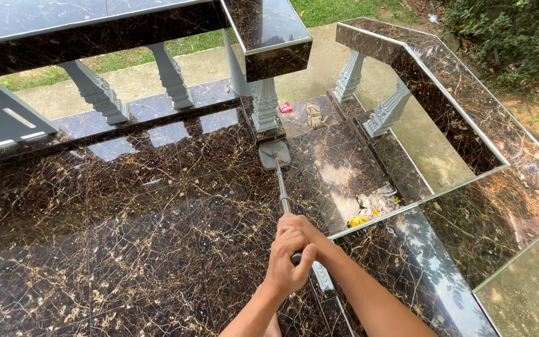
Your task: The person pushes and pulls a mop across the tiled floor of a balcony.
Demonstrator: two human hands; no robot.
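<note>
Both my hands grip the end of a long mop handle (281,187). My left hand (288,265) wraps the black grip nearest me. My right hand (304,232) closes on the handle just beyond it. The metal pole runs away from me to a flat grey mop head (273,154), which rests on the dark brown marble floor (145,218) close to the foot of a grey baluster (264,106).
A dark marble railing (95,28) on grey balusters borders the far side, and another railing (463,93) runs along the right. A crumpled rag and yellow scrap (374,205) lie on the step at right. Litter (301,112) sits near the far corner. Grass and bushes lie beyond.
</note>
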